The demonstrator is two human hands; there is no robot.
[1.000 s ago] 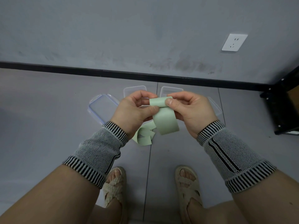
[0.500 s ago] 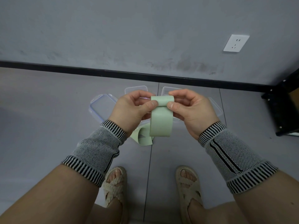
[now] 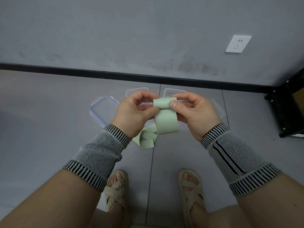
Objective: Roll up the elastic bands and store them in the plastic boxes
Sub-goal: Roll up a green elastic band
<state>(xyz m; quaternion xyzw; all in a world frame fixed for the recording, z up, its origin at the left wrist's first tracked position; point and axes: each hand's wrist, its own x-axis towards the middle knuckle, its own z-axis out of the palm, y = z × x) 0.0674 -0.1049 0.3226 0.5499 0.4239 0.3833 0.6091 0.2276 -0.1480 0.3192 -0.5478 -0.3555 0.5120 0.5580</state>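
Above the grey floor (image 3: 49, 129), between our knees, we hold a pale green elastic band (image 3: 166, 119) in both hands: left hand (image 3: 131, 114) and right hand (image 3: 195, 112) each pinch an end of the starting roll at its top, the tail hanging loose below. It looks light, floppy and springy, so we judge the coil wants firm thumb pressure at its edges. Clear plastic boxes (image 3: 171, 92) wait beyond.

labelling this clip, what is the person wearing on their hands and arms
Both hands are bare: left hand, right hand. Each wrist has a knitted grey mesh wrist sleeve with black-and-white striped cuffs at both ends. The right one also shows a black line running lengthwise. Forearms above them are uncovered.
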